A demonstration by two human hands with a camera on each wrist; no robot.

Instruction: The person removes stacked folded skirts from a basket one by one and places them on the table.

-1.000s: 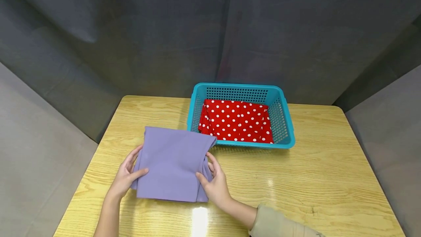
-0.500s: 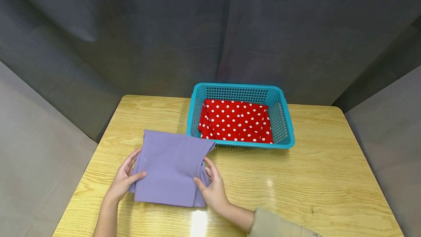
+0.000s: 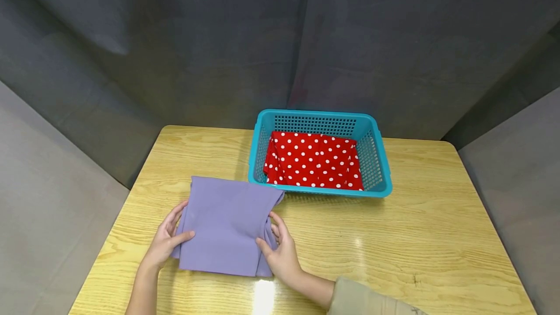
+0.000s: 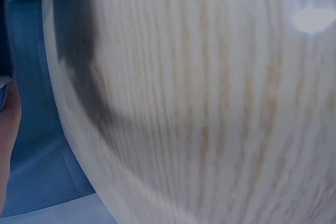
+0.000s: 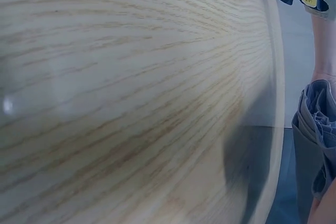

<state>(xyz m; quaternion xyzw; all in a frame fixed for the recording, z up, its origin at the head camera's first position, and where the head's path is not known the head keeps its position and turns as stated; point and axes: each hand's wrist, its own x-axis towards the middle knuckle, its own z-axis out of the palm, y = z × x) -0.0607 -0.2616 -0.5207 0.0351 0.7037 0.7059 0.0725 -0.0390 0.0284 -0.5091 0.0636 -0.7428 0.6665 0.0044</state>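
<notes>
A folded purple cloth (image 3: 225,227) spans the space between my two hands in the head view. My left hand (image 3: 166,238) pinches its left edge, thumb on top and fingers behind. At the opposite edge my right hand (image 3: 281,252) grips the layered folds the same way. The cloth's upper right corner overlaps the basket's near rim in this view. Its stacked layers (image 5: 315,121) show at the right border of the right wrist view, raised over the table. Only a sliver of the left hand (image 4: 7,140) appears in the left wrist view.
A turquoise plastic basket (image 3: 385,169) stands at the back of the wooden table (image 3: 420,237). Inside it lies a folded red cloth with white dots (image 3: 310,159). Grey curtains (image 3: 227,52) hang behind the table and along its sides.
Both hands have drawn the purple cloth slightly toward me and a little left. Their hold looks the same. The basket and red cloth have stayed put.
</notes>
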